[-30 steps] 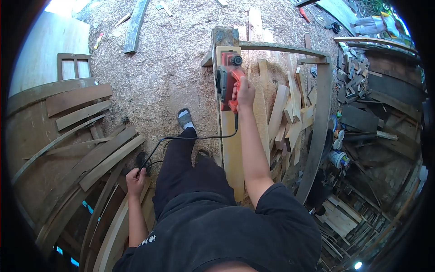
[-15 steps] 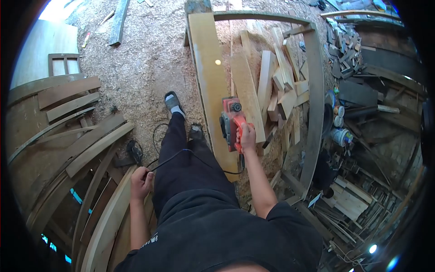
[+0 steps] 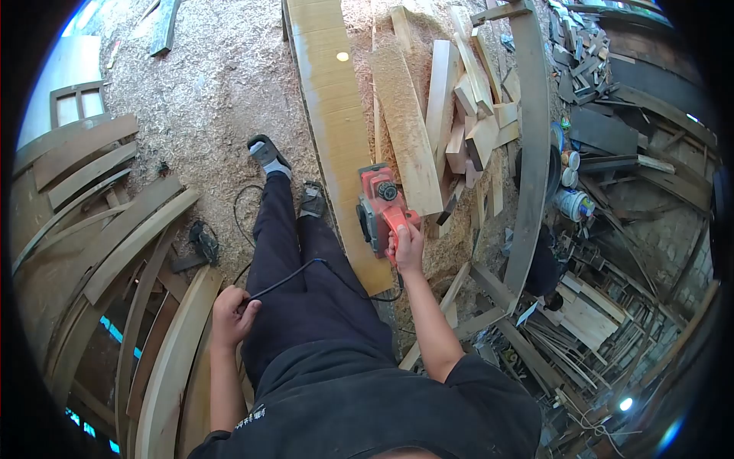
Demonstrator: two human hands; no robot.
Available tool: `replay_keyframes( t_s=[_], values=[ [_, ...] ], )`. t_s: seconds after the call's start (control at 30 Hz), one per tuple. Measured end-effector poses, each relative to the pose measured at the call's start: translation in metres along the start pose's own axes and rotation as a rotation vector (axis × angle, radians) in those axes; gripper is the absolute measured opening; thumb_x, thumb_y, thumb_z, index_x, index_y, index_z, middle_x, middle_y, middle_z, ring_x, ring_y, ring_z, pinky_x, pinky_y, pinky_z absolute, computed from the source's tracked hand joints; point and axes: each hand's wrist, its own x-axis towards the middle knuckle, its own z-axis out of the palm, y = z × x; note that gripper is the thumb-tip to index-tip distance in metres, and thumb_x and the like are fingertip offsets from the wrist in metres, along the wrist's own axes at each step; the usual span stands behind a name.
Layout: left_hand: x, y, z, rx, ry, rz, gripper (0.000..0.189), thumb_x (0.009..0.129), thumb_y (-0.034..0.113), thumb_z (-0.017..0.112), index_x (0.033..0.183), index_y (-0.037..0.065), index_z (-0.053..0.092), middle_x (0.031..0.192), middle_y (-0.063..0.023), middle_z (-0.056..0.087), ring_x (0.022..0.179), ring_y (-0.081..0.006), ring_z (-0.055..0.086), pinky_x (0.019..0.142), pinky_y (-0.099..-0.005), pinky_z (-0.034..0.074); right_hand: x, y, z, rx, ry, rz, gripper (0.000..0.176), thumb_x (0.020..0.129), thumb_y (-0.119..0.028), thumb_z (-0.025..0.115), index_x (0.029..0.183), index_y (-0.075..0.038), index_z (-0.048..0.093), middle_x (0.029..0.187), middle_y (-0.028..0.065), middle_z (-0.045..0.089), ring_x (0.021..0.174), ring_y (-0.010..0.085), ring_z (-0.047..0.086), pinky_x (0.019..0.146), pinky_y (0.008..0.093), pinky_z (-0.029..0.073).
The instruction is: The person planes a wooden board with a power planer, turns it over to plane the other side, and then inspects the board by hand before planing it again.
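A red electric hand planer (image 3: 378,183) rests over the near part of a long, flat wooden board (image 3: 329,103). Wrapped round its rear handle is my right hand (image 3: 408,248). My left hand (image 3: 233,314), low at the left beside my thigh, is closed on the planer's dark power cord (image 3: 284,281). That cord loops across my legs toward the back of the tool. Just right of the planer lies another board (image 3: 405,130), dusted with shavings. The planer's underside is hidden from view.
Cut timber pieces (image 3: 441,92) pile up right of the board, inside a wooden frame (image 3: 529,145). Long planks (image 3: 172,367) lean at my left. Shavings (image 3: 222,84) cover the floor. Buckets (image 3: 572,203) stand farther right, with a person (image 3: 544,264) below them.
The view has shifted, so the board and my feet appear farther left. The planer has turned slightly and shows more of its top. Both hands keep their grips.
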Motion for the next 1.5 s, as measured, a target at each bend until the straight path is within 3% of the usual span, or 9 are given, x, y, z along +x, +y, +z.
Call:
replay_keyframes(
  t_s=[0.37, 1.03, 1.5],
  values=[
    [0.060, -0.019, -0.020, -0.009, -0.006, -0.019, 0.040, 0.087, 0.031, 0.082, 0.078, 0.001, 0.057, 0.066, -0.0092, 0.041, 0.063, -0.0277, 0.045, 0.058, -0.0397, 0.036, 0.046, -0.047, 0.049, -0.039, 0.070, -0.025, 0.034, 0.107, -0.030, 0.055, 0.094, 0.000, 0.062, 0.072, 0.0022, 0.056, 0.052, 0.0073, 0.050, 0.045, 0.0250, 0.043],
    [0.178, -0.022, -0.126, -0.028, 0.090, -0.070, 0.048, 0.088, 0.035, 0.082, 0.076, 0.001, 0.051, 0.067, -0.0104, 0.042, 0.063, -0.0288, 0.044, 0.058, -0.0399, 0.033, 0.212, -0.219, 0.192, -0.097, 0.035, -0.104, 0.036, 0.106, -0.032, 0.055, 0.086, -0.003, 0.061, 0.065, 0.0000, 0.054, 0.048, 0.0067, 0.048, 0.040, 0.0246, 0.038],
    [0.172, -0.023, -0.161, 0.030, 0.174, 0.030, 0.054, 0.090, 0.046, 0.078, 0.075, 0.002, 0.051, 0.066, -0.0083, 0.041, 0.062, -0.0265, 0.041, 0.058, -0.0390, 0.032, 0.284, -0.301, 0.248, -0.037, -0.019, -0.174, 0.041, 0.103, -0.039, 0.055, 0.081, -0.005, 0.060, 0.061, 0.0028, 0.054, 0.044, 0.0118, 0.047, 0.041, 0.0276, 0.038]
  ],
)
